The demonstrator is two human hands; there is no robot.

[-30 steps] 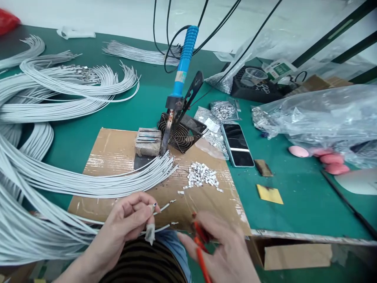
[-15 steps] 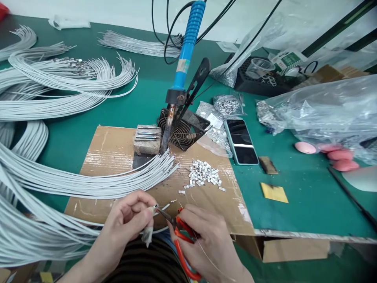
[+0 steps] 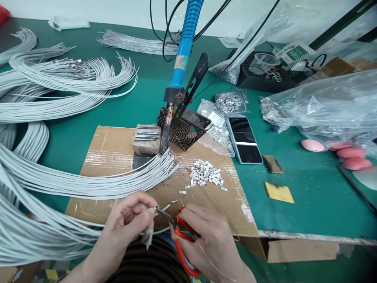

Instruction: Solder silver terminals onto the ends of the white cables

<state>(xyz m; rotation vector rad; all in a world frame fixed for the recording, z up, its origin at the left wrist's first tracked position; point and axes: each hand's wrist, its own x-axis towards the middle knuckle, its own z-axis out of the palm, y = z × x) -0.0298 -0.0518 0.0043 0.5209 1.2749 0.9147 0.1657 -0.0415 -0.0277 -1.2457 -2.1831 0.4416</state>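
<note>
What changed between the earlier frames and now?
Since the first frame, the right hand brought the red-handled tool leftward; its tip is now at the pinch of the left hand. Little changed over the last half second. No visible release. Unchanged: left pinch, blue-handled iron, white cables.

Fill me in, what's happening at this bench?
A person's left hand pinches a small piece, mostly hidden by the fingers. Their right hand grips a red-handled tool, its tips at that piece. White cables end near the soldering iron; small pale pieces lie heaped on the cardboard.
</note>
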